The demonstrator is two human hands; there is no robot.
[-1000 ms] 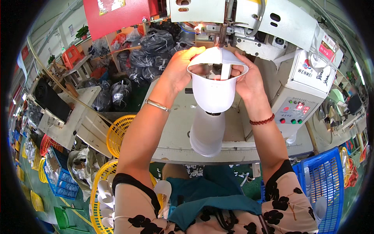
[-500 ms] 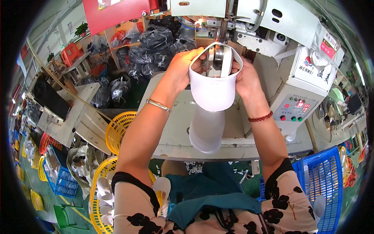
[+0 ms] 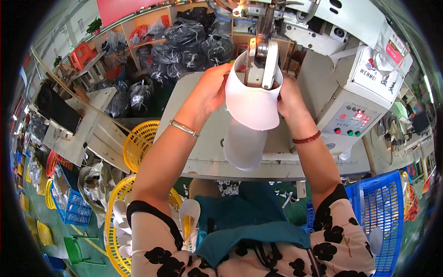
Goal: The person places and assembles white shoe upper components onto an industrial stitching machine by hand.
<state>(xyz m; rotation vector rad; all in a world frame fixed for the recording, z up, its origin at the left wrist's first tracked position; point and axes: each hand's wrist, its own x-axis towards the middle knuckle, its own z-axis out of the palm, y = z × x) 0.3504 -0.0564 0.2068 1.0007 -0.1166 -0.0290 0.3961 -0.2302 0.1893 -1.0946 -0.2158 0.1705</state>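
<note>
My left hand [image 3: 212,90] grips the left edge of a white shoe upper [image 3: 253,107], a looped piece with a broad rounded front flap. My right hand [image 3: 291,98] holds its right edge; the fingertips of both hands are partly hidden behind it. Inside the loop sits the machine's narrow metal arm with a dark roller [image 3: 261,53] and a white side plate [image 3: 271,64]. Below the flap a greyish-white rounded piece [image 3: 244,150] reaches over the worktable [image 3: 203,143]; whether it joins the upper I cannot tell.
A control box [image 3: 353,115] with lit digits and buttons stands at the right. Yellow baskets [image 3: 110,231] holding white pieces are at my left, a blue basket [image 3: 383,221] at my right. Dark bundled bags [image 3: 184,41] fill shelves behind. White scraps lie on the floor.
The upper has turned slightly, its flap swinging right, and more of the machine's arm and roller shows in its opening. Both hands keep hold. The view has shifted a little.
</note>
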